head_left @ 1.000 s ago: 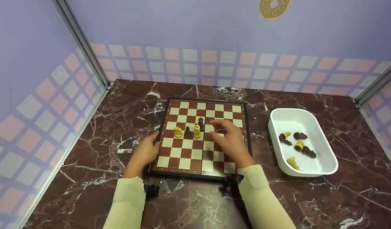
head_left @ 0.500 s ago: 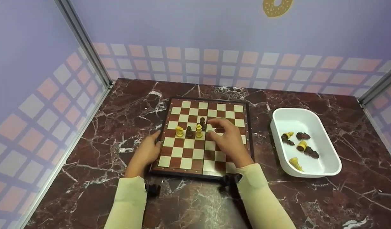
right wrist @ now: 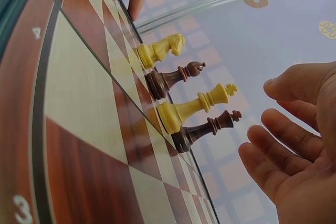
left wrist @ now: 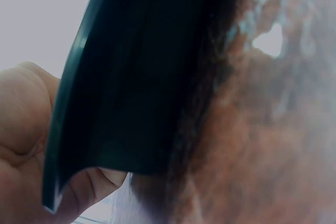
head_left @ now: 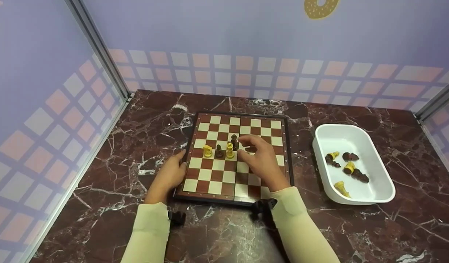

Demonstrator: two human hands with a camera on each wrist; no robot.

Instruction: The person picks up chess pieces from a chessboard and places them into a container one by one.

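On the brown-and-cream chessboard [head_left: 217, 175], a yellow knight [head_left: 207, 151], a dark bishop [head_left: 219, 151] and a yellow king [head_left: 229, 150] stand upright in a row. A dark king [head_left: 234, 141] stands just behind the yellow one; its crown shows better in the right wrist view. My right hand [head_left: 262, 160] hovers right of both kings, fingers loosely bent and apart, with nothing between them. Along the board's left edge rests my left hand [head_left: 170, 173]. The left wrist view shows the board's dark side [left wrist: 136, 77] close up, partly hiding that hand.
A white tray [head_left: 385, 182] stands right of the board, with several yellow and dark chess pieces lying in it. Dark red marble forms the tabletop [head_left: 111, 175]. Lilac panels with a tile pattern [head_left: 222, 62] enclose the back and sides.
The head view has shifted slightly, so the whole scene sits a little further right. My right hand has drifted slightly closer to the kings. The pieces keep their places on the board.
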